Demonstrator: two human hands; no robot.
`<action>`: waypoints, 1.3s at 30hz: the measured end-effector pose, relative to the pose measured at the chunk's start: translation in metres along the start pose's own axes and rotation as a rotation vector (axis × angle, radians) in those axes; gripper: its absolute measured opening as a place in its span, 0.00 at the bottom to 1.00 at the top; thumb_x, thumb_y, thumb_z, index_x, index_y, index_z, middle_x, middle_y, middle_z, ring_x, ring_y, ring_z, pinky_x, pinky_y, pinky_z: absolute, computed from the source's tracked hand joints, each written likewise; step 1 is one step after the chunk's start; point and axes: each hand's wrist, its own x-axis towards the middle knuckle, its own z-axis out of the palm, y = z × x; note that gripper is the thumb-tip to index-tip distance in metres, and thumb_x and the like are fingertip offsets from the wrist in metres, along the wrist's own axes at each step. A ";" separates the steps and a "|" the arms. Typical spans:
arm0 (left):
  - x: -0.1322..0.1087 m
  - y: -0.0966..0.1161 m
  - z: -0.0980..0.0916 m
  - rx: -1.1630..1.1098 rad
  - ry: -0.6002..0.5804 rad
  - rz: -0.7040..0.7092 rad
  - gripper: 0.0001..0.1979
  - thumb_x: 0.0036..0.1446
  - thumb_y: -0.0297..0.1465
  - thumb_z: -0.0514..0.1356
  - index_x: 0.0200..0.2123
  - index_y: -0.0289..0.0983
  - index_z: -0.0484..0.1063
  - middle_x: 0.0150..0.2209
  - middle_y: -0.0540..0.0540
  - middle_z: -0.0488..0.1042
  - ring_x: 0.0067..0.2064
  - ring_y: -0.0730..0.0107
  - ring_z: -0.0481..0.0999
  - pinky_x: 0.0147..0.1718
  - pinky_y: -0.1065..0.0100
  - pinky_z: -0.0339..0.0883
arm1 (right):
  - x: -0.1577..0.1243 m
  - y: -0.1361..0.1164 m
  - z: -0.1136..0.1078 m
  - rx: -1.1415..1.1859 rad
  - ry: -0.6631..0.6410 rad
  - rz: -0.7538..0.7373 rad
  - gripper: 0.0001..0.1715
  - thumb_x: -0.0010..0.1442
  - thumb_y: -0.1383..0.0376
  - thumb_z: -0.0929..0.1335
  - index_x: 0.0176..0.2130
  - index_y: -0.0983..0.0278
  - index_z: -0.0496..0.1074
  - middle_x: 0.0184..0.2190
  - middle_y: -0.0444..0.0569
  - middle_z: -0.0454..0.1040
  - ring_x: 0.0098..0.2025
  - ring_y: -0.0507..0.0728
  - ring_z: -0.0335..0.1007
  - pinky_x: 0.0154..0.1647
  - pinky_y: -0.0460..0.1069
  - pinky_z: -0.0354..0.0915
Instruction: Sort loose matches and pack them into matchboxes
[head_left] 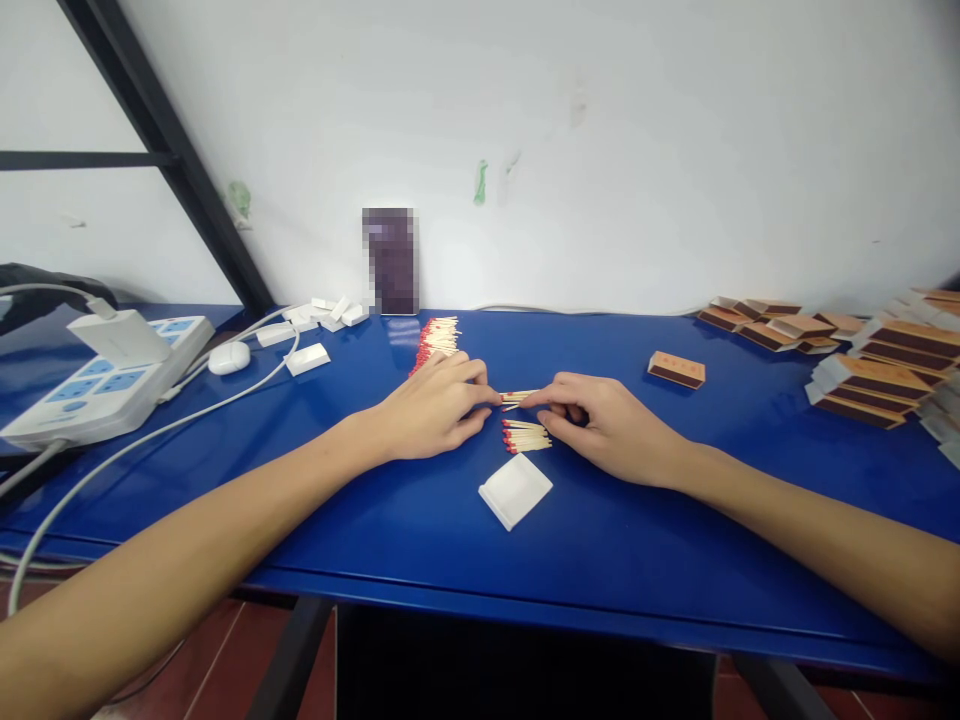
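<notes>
A few wooden matches (517, 400) lie on the blue table between my two hands. My left hand (439, 405) is at their left end, index fingertip touching them and thumb a little apart below. From the other side, my right hand (604, 425) reaches their right end with its index finger; its thumb is apart below and the other fingers are curled under. Just nearer to me is a small group of red-headed matches (527, 436), heads to the left. A white matchbox tray (516, 490) rests below that group. Behind my left hand spreads a larger pile of matches (439, 340), partly hidden by it.
One matchbox sleeve (676, 369) stands off to the right. Stacked matchbox sleeves (877, 385) fill the far right. White trays (309, 357), an earbud case (229, 357), cables and a power strip (112, 385) are on the left. A blurred phone-like object (394, 260) leans on the wall.
</notes>
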 end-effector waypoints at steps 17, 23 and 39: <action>-0.001 0.002 0.001 -0.009 0.006 0.029 0.15 0.66 0.31 0.53 0.51 0.39 0.74 0.41 0.45 0.69 0.42 0.65 0.66 0.43 0.64 0.59 | -0.001 0.000 0.001 -0.014 0.016 -0.006 0.18 0.64 0.65 0.62 0.49 0.59 0.78 0.28 0.45 0.68 0.26 0.51 0.62 0.28 0.48 0.58; -0.002 0.003 0.000 -0.017 0.014 0.048 0.14 0.66 0.31 0.53 0.48 0.38 0.76 0.40 0.44 0.69 0.42 0.65 0.67 0.42 0.64 0.60 | 0.001 0.001 0.002 -0.004 0.016 -0.036 0.15 0.63 0.65 0.63 0.42 0.61 0.79 0.27 0.44 0.68 0.26 0.51 0.62 0.27 0.47 0.59; -0.002 0.005 0.001 -0.115 0.026 0.054 0.13 0.65 0.31 0.54 0.46 0.39 0.77 0.40 0.44 0.68 0.42 0.64 0.66 0.44 0.62 0.61 | -0.001 -0.001 0.000 0.009 0.015 -0.031 0.14 0.63 0.64 0.64 0.42 0.60 0.79 0.26 0.44 0.68 0.25 0.51 0.62 0.27 0.48 0.58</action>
